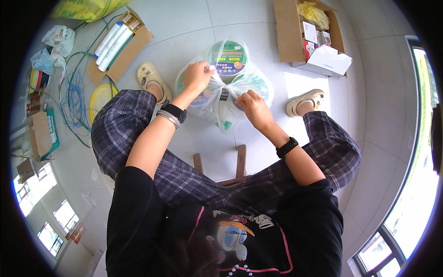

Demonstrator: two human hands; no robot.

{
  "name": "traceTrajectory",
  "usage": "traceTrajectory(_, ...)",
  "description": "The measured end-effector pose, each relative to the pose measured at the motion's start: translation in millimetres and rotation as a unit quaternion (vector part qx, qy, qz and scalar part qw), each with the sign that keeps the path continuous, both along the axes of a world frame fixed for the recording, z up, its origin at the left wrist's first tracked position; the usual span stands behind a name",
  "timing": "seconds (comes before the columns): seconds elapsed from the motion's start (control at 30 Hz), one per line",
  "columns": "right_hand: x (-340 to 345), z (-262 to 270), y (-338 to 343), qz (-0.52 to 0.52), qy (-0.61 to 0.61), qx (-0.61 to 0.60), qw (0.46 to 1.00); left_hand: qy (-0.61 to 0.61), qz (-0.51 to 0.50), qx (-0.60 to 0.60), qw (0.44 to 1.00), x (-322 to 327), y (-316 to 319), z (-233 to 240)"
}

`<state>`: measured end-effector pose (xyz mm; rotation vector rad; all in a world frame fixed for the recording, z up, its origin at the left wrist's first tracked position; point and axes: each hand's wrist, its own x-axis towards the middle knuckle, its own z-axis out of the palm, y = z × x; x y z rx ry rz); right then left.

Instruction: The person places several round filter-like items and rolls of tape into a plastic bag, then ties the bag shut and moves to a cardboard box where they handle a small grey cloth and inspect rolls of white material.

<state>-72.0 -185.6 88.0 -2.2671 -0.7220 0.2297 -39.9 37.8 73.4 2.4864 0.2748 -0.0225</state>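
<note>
Between my feet, a clear plastic bag (221,119) stands on the tiled floor. Inside it are several round tubs; the far tub (228,57) has a printed green and blue lid. Another green-lidded tub (252,85) shows through the film at the right. The bag's mouth is twisted or crossed over the middle of the tubs. My left hand (198,78) pinches one gathered end of the film between thumb and fingers. On the other side, my right hand (254,108) grips the opposite end. Whether the crossing is a finished knot cannot be made out.
A cardboard box (126,57) with white rolls is at the upper left, near tangled blue cord (74,97). Another cardboard box (289,33) holding small cartons stands at the upper right. Wooden stool legs (241,159) show between my knees. A window (415,173) lines the right side.
</note>
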Motion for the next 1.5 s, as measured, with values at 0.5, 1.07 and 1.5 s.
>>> traceTrajectory(0.5,21,-9,-10,-0.17,0.163,0.182,0.955,0.062,-0.065,-0.333,0.939,-3,3,26)
traceTrajectory(1.07,31,22,8,-0.138,0.336,0.317,0.876,0.036,-0.285,-0.112,0.951,-17,-35,51)
traceTrajectory(1.5,33,20,9,-0.068,0.238,0.071,0.966,-0.033,-0.232,-0.111,0.966,-17,-38,43)
